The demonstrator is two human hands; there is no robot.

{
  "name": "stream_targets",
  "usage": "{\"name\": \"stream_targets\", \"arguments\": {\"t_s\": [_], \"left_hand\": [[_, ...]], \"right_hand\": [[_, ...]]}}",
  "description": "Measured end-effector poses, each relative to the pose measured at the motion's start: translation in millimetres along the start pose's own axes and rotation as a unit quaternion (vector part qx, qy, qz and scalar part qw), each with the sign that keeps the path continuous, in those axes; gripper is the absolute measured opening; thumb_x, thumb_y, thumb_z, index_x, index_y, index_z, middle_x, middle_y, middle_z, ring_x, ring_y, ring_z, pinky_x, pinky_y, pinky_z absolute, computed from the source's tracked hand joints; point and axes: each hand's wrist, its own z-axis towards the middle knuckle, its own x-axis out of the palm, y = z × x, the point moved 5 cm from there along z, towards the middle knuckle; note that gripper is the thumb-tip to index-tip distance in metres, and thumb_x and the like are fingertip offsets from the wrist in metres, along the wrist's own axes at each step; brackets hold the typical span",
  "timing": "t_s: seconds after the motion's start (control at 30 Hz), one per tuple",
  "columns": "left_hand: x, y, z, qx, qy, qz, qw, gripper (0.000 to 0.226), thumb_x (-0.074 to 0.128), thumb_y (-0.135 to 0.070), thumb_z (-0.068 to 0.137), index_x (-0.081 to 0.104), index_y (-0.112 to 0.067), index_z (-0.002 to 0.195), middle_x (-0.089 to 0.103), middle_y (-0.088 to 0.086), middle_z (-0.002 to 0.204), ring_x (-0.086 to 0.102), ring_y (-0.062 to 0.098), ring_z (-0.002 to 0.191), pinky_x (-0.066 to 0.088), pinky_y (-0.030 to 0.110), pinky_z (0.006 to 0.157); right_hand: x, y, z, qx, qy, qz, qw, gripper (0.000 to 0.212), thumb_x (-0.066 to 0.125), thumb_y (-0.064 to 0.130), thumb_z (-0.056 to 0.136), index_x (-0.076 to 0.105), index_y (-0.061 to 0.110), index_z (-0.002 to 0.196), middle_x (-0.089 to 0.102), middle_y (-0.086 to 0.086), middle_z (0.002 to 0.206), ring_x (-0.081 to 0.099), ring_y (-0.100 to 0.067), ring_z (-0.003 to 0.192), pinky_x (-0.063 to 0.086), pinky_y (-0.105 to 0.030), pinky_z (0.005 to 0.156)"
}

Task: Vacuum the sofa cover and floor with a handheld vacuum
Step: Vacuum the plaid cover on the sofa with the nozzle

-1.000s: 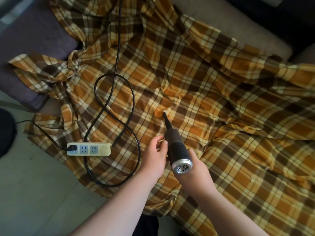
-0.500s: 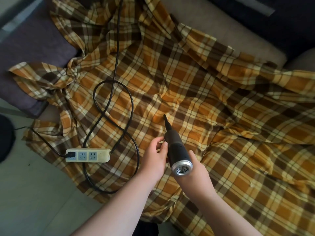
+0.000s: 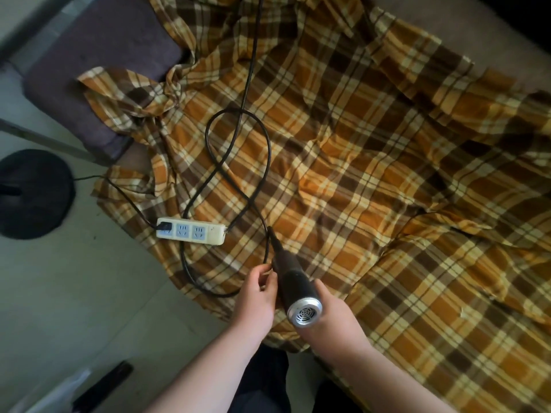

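- The handheld vacuum (image 3: 293,283) is held low over the near edge of the sofa cover (image 3: 372,180); its narrow nozzle points up and to the left, its silver vented end towards the wearer.
- The right hand (image 3: 331,320) is wrapped round the rear of the body, its fingers clamped on the barrel; most of those fingers are hidden beneath the unit.
- The left hand (image 3: 256,296) is set against the left side of the barrel; its fingers (image 3: 269,283) are loosely curled and touch the dark casing, so a steadying or switch-operating contact is judged rather than a full grasp.
- The step in hand is judged to be the vacuuming of the sofa cover, at its front left area; the floor (image 3: 74,293) is judged not yet treated.
- The nozzle tip lies just beside the black cable (image 3: 238,126), which loops across the plaid fabric; whether tip and cable touch cannot be told.
- A power strip (image 3: 190,231) rests on the cover near the left edge, with one plug seated in its leftmost socket; the other two sockets are seen vacant.
- The next move is judged to call for the nozzle to be kept off the cable and the strip; loose folds in the cover may be drawn into the nozzle, so the fabric should be held flat.
- No container is visible; the contents of the vacuum's dust chamber cannot be seen.
- A round dark base (image 3: 32,192) stands on the floor at left, well apart from the hands.
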Motion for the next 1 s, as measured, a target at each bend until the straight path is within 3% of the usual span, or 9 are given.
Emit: {"name": "stream_targets", "arguments": {"t_s": [0.1,0.17,0.27,0.33,0.43,0.57,0.73,0.83,1.0], "left_hand": [[3,1,-8,-0.005,-0.005,-0.015,1.0,0.028,0.049,-0.031,0.102,0.055,-0.025,0.128,0.065,-0.003,0.118,0.065,0.009,0.09,0.05,0.013,0.06],[15,-6,-11,-0.002,0.01,-0.014,1.0,0.027,0.047,-0.031,0.103,0.053,-0.025,0.129,0.06,-0.005,0.114,0.057,-0.001,0.08,0.044,0.008,0.045],[50,-22,-12,0.015,0.035,0.0,0.999,0.027,0.045,-0.034,0.103,0.052,-0.028,0.129,0.06,-0.009,0.118,0.061,0.005,0.086,0.047,0.012,0.057],[81,-32,-14,0.036,0.047,0.003,0.998,0.029,0.046,-0.039,0.101,0.052,-0.032,0.129,0.061,-0.007,0.125,0.063,0.015,0.102,0.057,0.027,0.08],[134,-46,-24,0.062,0.077,0.01,0.995,0.033,0.045,-0.04,0.101,0.052,-0.032,0.132,0.059,-0.01,0.123,0.06,0.017,0.113,0.051,0.045,0.1],[203,-57,-43,0.085,0.109,0.022,0.99,0.034,0.044,-0.037,0.102,0.053,-0.027,0.133,0.061,-0.003,0.128,0.06,0.022,0.114,0.05,0.042,0.1],[252,-21,-75,0.083,0.136,0.062,0.985,0.032,0.043,-0.04,0.1,0.05,-0.035,0.131,0.06,-0.008,0.124,0.062,0.018,0.11,0.051,0.042,0.099],[252,17,-104,0.046,0.136,0.054,0.988,0.029,0.044,-0.032,0.103,0.048,-0.029,0.131,0.06,-0.005,0.124,0.064,0.012,0.1,0.058,0.026,0.081],[238,69,-154,-0.011,0.122,0.088,0.989,0.029,0.045,-0.027,0.103,0.047,-0.027,0.132,0.059,-0.003,0.121,0.058,-0.002,0.083,0.047,0.009,0.058]], "right_hand": [[-2,-7,-4,-0.005,-0.006,0.0,1.0,0.036,0.078,0.038,0.076,0.048,0.034,0.096,0.07,0.008,0.084,0.07,-0.009,0.07,0.06,-0.03,0.059],[-11,-15,-6,-0.008,-0.029,0.01,0.999,0.036,0.078,0.041,0.076,0.048,0.038,0.097,0.07,0.011,0.084,0.07,-0.008,0.073,0.062,-0.034,0.066],[-34,-36,-10,0.005,-0.071,0.048,0.996,0.041,0.075,0.04,0.076,0.056,0.034,0.111,0.072,0.009,0.082,0.07,-0.007,0.066,0.059,-0.031,0.058],[-55,-54,-14,0.014,-0.105,0.062,0.992,0.041,0.075,0.035,0.074,0.056,0.034,0.111,0.072,0.007,0.082,0.07,-0.009,0.066,0.062,-0.038,0.06],[-90,-86,-23,0.023,-0.16,0.074,0.984,0.05,0.077,0.034,0.075,0.053,0.032,0.119,0.071,0.009,0.086,0.07,-0.008,0.07,0.061,-0.033,0.061],[-131,-136,-37,0.03,-0.206,0.086,0.974,0.05,0.074,0.035,0.076,0.055,0.026,0.122,0.071,0.008,0.09,0.068,-0.01,0.075,0.055,-0.03,0.061],[-146,-195,-69,0.026,-0.178,0.094,0.979,0.025,0.073,0.025,0.08,0.054,0.033,0.094,0.068,0.009,0.08,0.065,-0.009,0.069,0.047,-0.026,0.057],[-129,-225,-92,0.023,-0.124,0.078,0.989,0.027,0.074,0.027,0.079,0.053,0.034,0.093,0.068,0.01,0.08,0.064,-0.006,0.069,0.043,-0.022,0.056],[-92,-263,-133,0.019,-0.059,0.062,0.996,0.025,0.072,0.039,0.076,0.048,0.037,0.085,0.068,0.01,0.077,0.065,-0.009,0.069,0.045,-0.026,0.056]]}}
